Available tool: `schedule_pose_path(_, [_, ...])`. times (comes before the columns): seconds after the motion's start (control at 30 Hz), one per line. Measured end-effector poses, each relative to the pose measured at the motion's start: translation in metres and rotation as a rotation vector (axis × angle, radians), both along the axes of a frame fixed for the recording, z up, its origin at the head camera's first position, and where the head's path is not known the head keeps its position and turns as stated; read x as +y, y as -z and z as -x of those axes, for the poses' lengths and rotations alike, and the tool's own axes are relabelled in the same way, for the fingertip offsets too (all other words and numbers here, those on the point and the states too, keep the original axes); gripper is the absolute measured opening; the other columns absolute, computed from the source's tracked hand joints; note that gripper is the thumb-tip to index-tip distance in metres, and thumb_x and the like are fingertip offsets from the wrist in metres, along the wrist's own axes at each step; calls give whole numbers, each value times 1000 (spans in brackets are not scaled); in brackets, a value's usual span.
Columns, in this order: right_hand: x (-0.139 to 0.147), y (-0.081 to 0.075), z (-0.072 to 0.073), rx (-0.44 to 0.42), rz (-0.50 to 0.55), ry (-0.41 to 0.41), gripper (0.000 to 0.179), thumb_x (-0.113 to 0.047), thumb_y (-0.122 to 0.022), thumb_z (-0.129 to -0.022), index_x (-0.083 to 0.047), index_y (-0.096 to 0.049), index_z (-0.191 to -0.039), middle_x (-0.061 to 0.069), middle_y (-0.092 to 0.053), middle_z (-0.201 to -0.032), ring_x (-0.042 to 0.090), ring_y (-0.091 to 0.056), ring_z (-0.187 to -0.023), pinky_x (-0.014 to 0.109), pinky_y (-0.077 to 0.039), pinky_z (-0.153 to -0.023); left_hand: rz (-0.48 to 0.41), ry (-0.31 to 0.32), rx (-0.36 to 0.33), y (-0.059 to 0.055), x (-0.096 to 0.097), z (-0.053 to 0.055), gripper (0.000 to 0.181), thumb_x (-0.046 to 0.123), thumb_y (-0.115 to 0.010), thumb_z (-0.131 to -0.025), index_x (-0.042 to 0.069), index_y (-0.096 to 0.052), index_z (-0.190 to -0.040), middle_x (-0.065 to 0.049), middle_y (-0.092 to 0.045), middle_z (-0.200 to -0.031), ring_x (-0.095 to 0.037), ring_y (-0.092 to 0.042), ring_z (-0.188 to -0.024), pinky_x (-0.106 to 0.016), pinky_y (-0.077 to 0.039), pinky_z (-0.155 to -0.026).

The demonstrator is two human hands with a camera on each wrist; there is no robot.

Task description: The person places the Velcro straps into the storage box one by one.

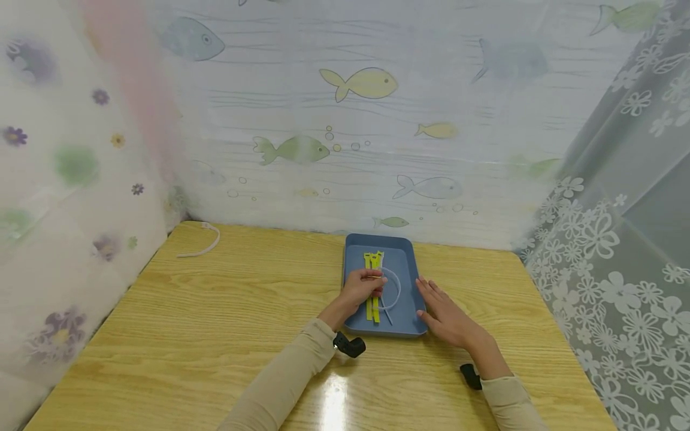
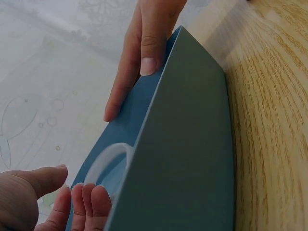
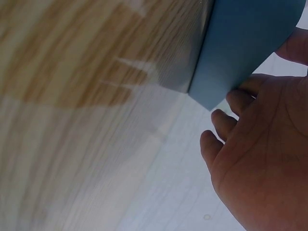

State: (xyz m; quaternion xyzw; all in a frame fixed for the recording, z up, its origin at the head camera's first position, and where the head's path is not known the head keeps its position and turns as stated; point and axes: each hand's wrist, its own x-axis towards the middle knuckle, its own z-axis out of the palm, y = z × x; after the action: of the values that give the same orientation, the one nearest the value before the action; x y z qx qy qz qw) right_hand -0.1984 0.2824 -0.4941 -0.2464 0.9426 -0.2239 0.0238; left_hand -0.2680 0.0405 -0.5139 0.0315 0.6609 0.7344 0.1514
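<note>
A blue-grey tray (image 1: 401, 251) holds several yellow strap ties (image 1: 369, 308) with slotted heads, and a white cable tie (image 1: 399, 290) bent into a loop. My left hand (image 1: 362, 287) is over the tray, above the yellow ties and beside the loop. In the left wrist view, its thumb stands apart from the fingers, with nothing seen between them; the white loop shows just behind the fingertips. At the tray's right rim rests my right hand (image 1: 447, 314), its fingers extended along the edge and the thumb near the front corner.
Another white cable tie (image 1: 207, 248) lies curved at the far left of the wooden table (image 1: 226, 323). A fish-patterned curtain (image 1: 302, 191) hangs right behind the table, with more curtains at both sides. Each wrist wears a black camera (image 1: 350, 346).
</note>
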Motion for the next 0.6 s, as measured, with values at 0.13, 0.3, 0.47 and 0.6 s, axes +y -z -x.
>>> schedule_pose_path(0.13, [0,0,0,3,-4,1,65,-18,-52,-107,9,-22,-158,26,-18,-166,52,-15,-151,68,-19,-120,-14,1,-11,-1,-1,0,33,9,-68,-98,-7,-63,-127,-28,-68,-113,-19,-70,-82,-29,-62,-76])
schedule_pose_path(0.3, [0,1,0,0,-3,2,65,-19,-51,-107,8,-21,-158,26,-18,-166,52,-15,-151,68,-18,-120,-52,24,-15,-4,-4,-1,34,7,-67,-98,-8,-62,-128,-29,-67,-114,-14,-68,-78,-27,-62,-76])
schedule_pose_path(0.47, [1,2,1,-2,-3,2,65,-20,-51,-107,8,-21,-158,26,-19,-166,52,-14,-151,67,-17,-121,-87,60,-28,-10,-9,-2,36,5,-64,-100,-8,-59,-133,-33,-64,-120,-16,-68,-82,-30,-62,-82])
schedule_pose_path(0.6, [0,3,2,1,-4,1,65,-20,-50,-107,8,-21,-158,26,-18,-166,51,-14,-151,67,-18,-121,-98,75,-18,-15,-17,-4,38,4,-61,-101,-10,-56,-136,-34,-62,-123,-16,-68,-86,-34,-61,-88])
